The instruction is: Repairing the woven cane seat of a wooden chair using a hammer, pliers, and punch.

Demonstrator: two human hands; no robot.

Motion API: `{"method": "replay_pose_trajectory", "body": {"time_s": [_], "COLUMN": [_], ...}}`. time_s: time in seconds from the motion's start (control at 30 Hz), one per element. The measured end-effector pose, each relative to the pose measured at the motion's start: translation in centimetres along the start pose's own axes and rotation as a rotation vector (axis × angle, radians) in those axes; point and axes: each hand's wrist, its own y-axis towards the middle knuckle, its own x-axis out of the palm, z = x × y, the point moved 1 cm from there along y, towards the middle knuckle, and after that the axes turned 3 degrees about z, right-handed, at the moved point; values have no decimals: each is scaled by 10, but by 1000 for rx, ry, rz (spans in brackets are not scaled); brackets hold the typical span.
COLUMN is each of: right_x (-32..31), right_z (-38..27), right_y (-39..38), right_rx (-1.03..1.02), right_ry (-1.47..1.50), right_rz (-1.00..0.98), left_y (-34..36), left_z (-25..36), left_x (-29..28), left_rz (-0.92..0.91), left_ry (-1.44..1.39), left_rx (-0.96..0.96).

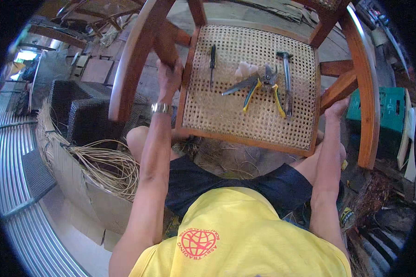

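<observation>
A wooden armchair (248,144) with a woven cane seat (245,122) stands in front of me. My left hand (169,81) is closed round its frame at the left side of the seat, with some fingers hidden by the wood. On the right, my right hand (336,110) grips the frame below the armrest, its fingertips partly out of sight. Tools lie on the cane: a screwdriver (212,64) at the left, yellow-handled cutters (267,87) near the middle, and a hammer (287,85) at the right. Beside the cutters are a grey blade (241,85) and a whitish lump (246,69).
Coiled rattan strands (108,161) lie by a cardboard sheet (83,184) at my left. Behind them stands dark wicker furniture (90,113). A green crate (379,108) is beyond the chair's right armrest. More wooden chair frames (101,18) are at the far left.
</observation>
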Motion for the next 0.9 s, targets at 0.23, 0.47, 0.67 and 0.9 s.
{"method": "replay_pose_trajectory", "body": {"time_s": [0.23, 0.47, 0.67, 0.9], "right_x": [4, -10, -11, -14], "right_z": [-4, 14, 20, 20], "right_y": [-16, -5, -7, -17], "right_rx": [25, -94, -58, -53], "right_ry": [-142, -218, -136, -146], "right_rz": [128, 229, 210, 225], "left_y": [46, 31, 10, -121], "left_z": [-26, -11, -2, 99], "left_x": [34, 34, 27, 80], "left_rz": [-50, -104, -150, -113], "left_ry": [169, 237, 80, 211], "left_rx": [92, 68, 23, 461]}}
